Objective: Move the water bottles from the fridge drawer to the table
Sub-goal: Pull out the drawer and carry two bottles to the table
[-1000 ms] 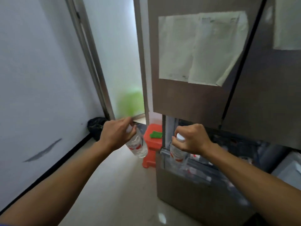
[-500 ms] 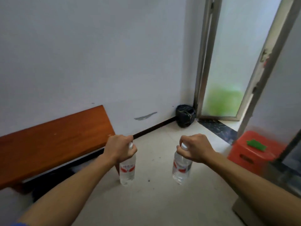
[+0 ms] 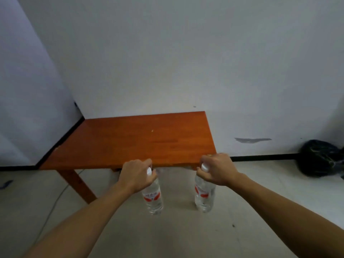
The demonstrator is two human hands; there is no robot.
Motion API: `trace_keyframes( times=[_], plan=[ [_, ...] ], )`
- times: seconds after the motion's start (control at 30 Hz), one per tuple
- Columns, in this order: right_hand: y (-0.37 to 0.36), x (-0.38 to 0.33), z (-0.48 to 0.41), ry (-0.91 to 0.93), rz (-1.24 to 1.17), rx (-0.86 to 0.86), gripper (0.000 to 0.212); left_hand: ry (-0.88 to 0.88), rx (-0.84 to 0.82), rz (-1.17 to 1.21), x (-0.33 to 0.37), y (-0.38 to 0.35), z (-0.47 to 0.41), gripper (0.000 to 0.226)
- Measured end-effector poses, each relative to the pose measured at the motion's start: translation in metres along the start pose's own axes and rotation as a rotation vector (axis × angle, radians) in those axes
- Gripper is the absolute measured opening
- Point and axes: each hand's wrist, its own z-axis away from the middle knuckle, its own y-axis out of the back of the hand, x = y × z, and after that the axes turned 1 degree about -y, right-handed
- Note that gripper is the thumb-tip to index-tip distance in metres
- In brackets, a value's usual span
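I carry two clear water bottles with white caps and red-and-white labels, each hanging upright by its neck. My left hand [image 3: 136, 175] grips the left bottle [image 3: 153, 199]. My right hand [image 3: 216, 169] grips the right bottle [image 3: 203, 195]. Both bottles hang in the air just in front of the near edge of the orange-brown wooden table [image 3: 130, 142], below the level of its top. The table stands against the white wall with nothing on it. The fridge is out of view.
A black bag [image 3: 322, 158] lies on the floor at the right by the wall. A thin cable [image 3: 55, 200] runs over the pale floor at the left, near the table leg [image 3: 78, 185]. A corner of the room is at the left.
My view has turned left from the fridge and door to face the table. Both hands, each with a bottle, have come up to the table's near edge.
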Motion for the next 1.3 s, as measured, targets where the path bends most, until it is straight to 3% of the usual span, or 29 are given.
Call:
trace_keyframes(
  times=[0.43,0.83,1.13,1.3],
  plan=[
    [-0.102,-0.080,-0.253,0.224,-0.050,-0.051,0.044,0.380,0.018,0.072,-0.225,-0.027,-0.054,0.024],
    [-0.206,-0.167,-0.421,-0.026,-0.044,-0.168,0.035,0.283,-0.077,0.085,-0.448,-0.060,-0.162,0.025],
    [-0.264,-0.163,-0.555,-0.066,-0.099,-0.222,0.031,0.305,-0.088,0.149,-0.563,-0.116,-0.266,0.025],
    [-0.304,-0.155,-0.638,-0.079,-0.160,-0.247,0.024,0.245,-0.174,0.189,-0.619,-0.142,-0.330,0.023]
  ],
)
